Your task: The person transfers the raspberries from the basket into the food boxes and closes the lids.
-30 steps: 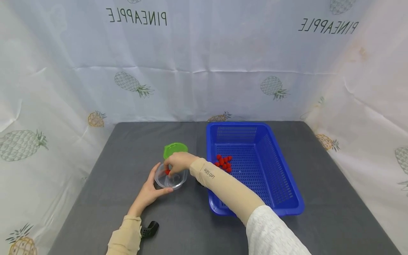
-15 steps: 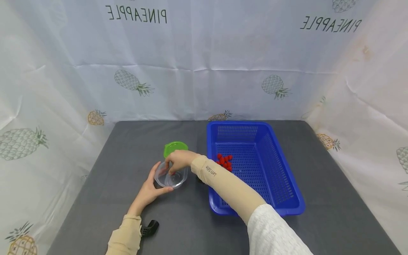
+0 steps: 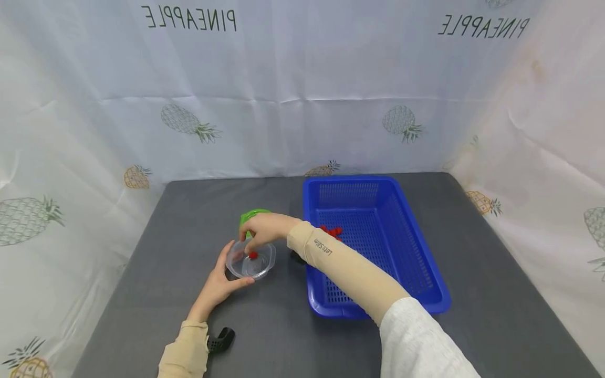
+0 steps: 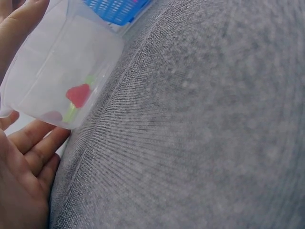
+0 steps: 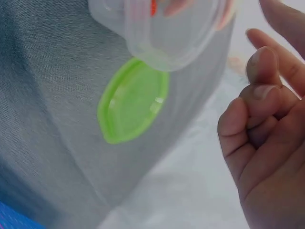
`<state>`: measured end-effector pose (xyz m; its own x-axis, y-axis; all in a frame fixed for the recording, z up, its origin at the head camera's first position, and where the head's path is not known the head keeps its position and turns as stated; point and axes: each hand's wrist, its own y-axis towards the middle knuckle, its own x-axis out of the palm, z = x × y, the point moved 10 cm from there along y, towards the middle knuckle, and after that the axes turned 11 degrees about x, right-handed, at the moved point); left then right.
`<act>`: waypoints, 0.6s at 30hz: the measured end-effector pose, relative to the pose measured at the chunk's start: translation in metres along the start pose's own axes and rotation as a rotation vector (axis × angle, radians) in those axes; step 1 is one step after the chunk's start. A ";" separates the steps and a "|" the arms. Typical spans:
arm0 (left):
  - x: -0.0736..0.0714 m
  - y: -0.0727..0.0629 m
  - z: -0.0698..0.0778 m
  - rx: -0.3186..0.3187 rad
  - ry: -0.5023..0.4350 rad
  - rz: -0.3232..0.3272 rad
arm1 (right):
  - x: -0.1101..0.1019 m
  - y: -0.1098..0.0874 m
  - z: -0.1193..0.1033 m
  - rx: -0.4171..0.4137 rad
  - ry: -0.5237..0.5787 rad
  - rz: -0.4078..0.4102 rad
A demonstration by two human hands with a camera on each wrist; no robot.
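A clear plastic container point(image 3: 259, 269) stands on the dark table, its rim held between the thumb and fingers of my left hand point(image 3: 218, 283). One small red raspberry-like piece point(image 3: 253, 255) lies in it, seen through the wall in the left wrist view as a red lump point(image 4: 78, 95). Over the container's far side hovers my right hand point(image 3: 268, 228), thumb and forefinger extended and apart, nothing between them. In the right wrist view its other fingers point(image 5: 232, 119) are loosely curled. Behind that hand lies a green lid point(image 3: 249, 215), partly hidden; the right wrist view shows more of the lid point(image 5: 136, 102).
A blue perforated basket point(image 3: 412, 231) stands to the right, with several red pieces point(image 3: 334, 231) inside, partly covered by my right forearm. A black strap piece point(image 3: 221, 340) juts from my left wrist. White pineapple-print cloth point(image 3: 283, 131) hangs behind and at both sides.
The red piece, earlier at my right fingertips, now rests loose in the container. My right hand has lifted slightly and its fingers have parted. My left hand keeps its hold.
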<state>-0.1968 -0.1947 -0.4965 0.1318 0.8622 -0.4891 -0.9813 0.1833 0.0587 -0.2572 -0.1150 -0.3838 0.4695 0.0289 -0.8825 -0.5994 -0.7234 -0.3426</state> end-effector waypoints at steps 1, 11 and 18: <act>0.000 0.001 0.000 0.002 0.000 0.001 | -0.003 -0.003 0.000 -0.007 -0.006 0.005; 0.000 0.002 0.007 0.051 -0.036 0.024 | -0.035 -0.042 0.009 -0.066 0.066 0.104; 0.000 0.002 0.007 0.052 -0.014 0.041 | -0.054 -0.071 0.032 -0.076 0.193 0.213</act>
<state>-0.1982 -0.1913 -0.4899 0.0937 0.8759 -0.4732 -0.9774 0.1714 0.1239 -0.2609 -0.0427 -0.3225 0.4573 -0.2556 -0.8518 -0.6511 -0.7487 -0.1249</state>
